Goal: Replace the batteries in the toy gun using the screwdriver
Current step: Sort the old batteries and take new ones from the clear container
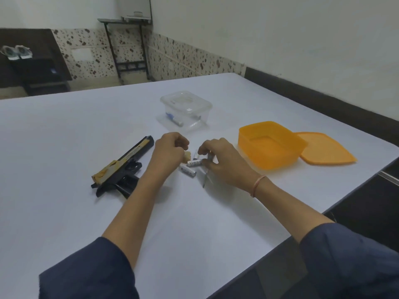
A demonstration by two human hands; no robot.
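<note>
Your left hand (169,151), just left of centre frame, is curled around a small yellow piece (187,156), which looks like the gun's battery cover, though it is too small to be sure. Your right hand (225,164), just beside it, pinches one upright battery (209,157) between fingertips and thumb. Two loose batteries (194,163) lie on the white table (64,137) between your hands. The screwdriver (204,180) rests under your right palm, with its thin shaft pointing toward the bottom of the frame. The toy gun (127,157) lies on its side at middle left, apart from both hands.

The batteries are probably light, hard and smooth, so they will roll on this flat top. Take each one across its middle, not by the ends. The gun is likely stiff, hollow plastic and light; steady it by the black grip near the compartment, not by the long barrel. The cover is likely thin, so seat it gently.

A clear box (185,104) sits above centre and an orange container (269,156) at right.
</note>
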